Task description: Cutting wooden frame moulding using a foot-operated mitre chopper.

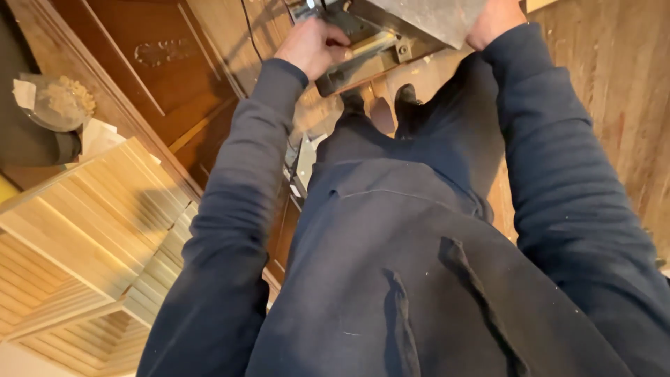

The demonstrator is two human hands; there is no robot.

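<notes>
Hands, two, bare, at the top edge of the head view, both arms in dark navy sleeves reaching down and away from the body. Left hand (310, 45): fingers curled shut around a part of a metal tool (370, 42), knuckles toward the camera. Right hand (494, 19): only the wrist and heel show, pressed against a flat grey metal plate (426, 17); whether its fingers are closed or spread cannot be told, as the frame cuts them off.

Metal tool: sits between the two hands, low near the floor, made of dull grey sheet metal with a brass-coloured bar and a bolt head on a darker base. Its upper part runs out of view.

Clothing: navy sweatshirt (405, 279) fills the centre and lower frame, soft fabric with creases and pale dust specks, hiding most of the ground below. Dark shoes (406, 98) show just under the tool.

Surroundings: brown wooden floor (614, 105), grained boards, at right. Dark reddish wooden panel (146, 56) with carved ornament, at upper left. Stack of pale wooden boards (91, 223), straight-edged and smooth, at lower left. Clear glass bowl (56, 105) with light crumbly contents beside white paper scraps, at far left.
</notes>
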